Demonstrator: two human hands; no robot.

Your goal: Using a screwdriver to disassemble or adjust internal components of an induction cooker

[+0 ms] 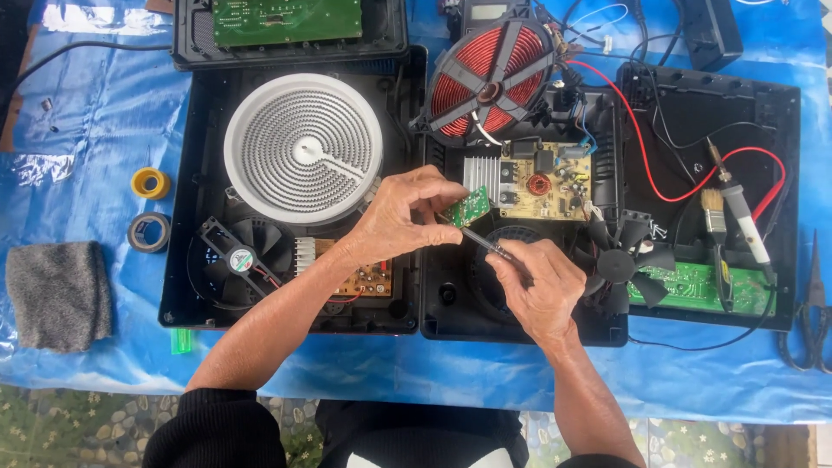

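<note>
My left hand (401, 218) pinches a small green circuit board (473, 206) above the open black cooker casing (438, 299). My right hand (539, 284) grips a thin metal tool (482, 242) whose tip touches the lower edge of that small board. Just right of the small board lie a silver heat sink (480, 177) and a tan main circuit board (548, 187). A red copper induction coil (490, 76) stands tilted behind them. Left of my hands sits a white round heating element (302, 147) in a second open casing.
A loose black fan (618, 263), a brush (713, 215), a soldering iron (745, 227) and red wires (641, 147) lie in the right casing. Two tape rolls (150, 208) and a grey cloth (59, 295) rest on the blue sheet at left. Pliers (813, 303) lie far right.
</note>
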